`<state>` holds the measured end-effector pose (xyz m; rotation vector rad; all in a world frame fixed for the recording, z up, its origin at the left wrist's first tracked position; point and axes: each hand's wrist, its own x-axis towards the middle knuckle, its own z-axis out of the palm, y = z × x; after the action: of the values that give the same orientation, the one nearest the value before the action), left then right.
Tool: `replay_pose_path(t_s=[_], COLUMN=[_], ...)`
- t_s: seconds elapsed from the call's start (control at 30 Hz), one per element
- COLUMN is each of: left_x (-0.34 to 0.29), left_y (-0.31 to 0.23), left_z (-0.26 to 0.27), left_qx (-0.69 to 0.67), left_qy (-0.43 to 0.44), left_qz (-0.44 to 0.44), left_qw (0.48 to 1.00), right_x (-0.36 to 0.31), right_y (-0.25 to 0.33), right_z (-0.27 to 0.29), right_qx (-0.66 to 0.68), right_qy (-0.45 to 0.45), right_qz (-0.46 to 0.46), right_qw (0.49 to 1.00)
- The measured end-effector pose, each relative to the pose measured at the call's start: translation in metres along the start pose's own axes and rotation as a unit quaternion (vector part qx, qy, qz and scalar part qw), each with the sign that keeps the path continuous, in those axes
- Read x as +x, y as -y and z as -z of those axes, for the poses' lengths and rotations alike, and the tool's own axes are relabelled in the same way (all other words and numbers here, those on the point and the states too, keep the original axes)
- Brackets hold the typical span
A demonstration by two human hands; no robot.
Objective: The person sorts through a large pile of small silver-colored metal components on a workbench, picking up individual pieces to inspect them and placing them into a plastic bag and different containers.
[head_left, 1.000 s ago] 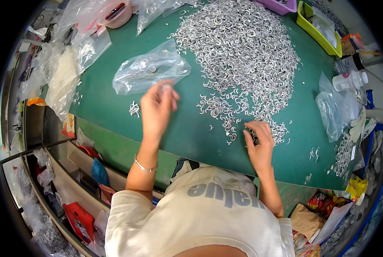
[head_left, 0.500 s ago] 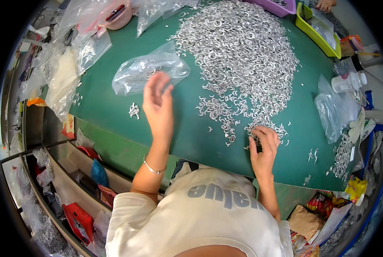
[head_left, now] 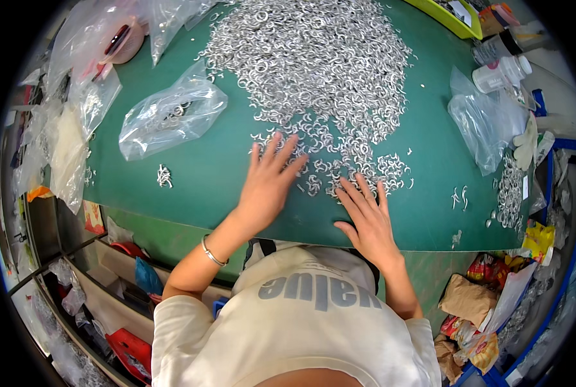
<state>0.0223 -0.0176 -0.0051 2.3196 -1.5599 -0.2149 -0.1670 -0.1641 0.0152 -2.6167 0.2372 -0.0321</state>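
A wide heap of small silvery crescent- and ring-shaped metal pieces (head_left: pixel 320 64) covers the far middle of the green table (head_left: pixel 429 213). At its near left fringe, my left hand (head_left: pixel 266 184) lies palm down, fingers spread over loose pieces. My right hand (head_left: pixel 370 222) is also open, its fingertips at the scattered crescents (head_left: pixel 391 169) along the near edge of the heap. Neither hand visibly grips anything. Left of my left hand rests a clear plastic bag (head_left: pixel 201 116) with a few metal pieces in it. Nearer me is a small cluster of metal pieces (head_left: pixel 164 176).
Clear bags and a pink bowl (head_left: pixel 128 44) crowd the far left. On the right are a white bottle (head_left: pixel 500 74), an empty-looking plastic bag (head_left: pixel 481 129) and another pile of pieces (head_left: pixel 510 193). A yellow-green basket (head_left: pixel 452 19) stands far right. Open drawers (head_left: pixel 101 264) lie lower left.
My left hand has moved from beside the plastic bag rightward to the heap's fringe, fingers now spread. My right hand has opened out flatter at the near pieces. The whole view has shifted.
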Motion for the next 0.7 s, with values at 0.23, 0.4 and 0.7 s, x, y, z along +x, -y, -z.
replay_pose_path(t_s=[0.23,0.4,0.7], left_x=[0.01,0.006,0.021], left_y=[-0.044,-0.048,-0.06], left_z=[0.002,-0.01,-0.008], left_qx=[-0.109,-0.1,-0.174], left_qy=[0.035,0.067,0.01], left_qz=[-0.127,-0.18,-0.172], left_qw=[0.985,0.976,0.97], right_x=[-0.021,-0.012,0.05], right_y=[-0.024,-0.022,-0.041], right_z=[-0.001,0.006,0.017], right_qx=[0.071,0.028,0.074], right_qy=[-0.245,-0.177,-0.277], right_qz=[-0.105,-0.092,-0.064], right_qw=[0.961,0.98,0.956])
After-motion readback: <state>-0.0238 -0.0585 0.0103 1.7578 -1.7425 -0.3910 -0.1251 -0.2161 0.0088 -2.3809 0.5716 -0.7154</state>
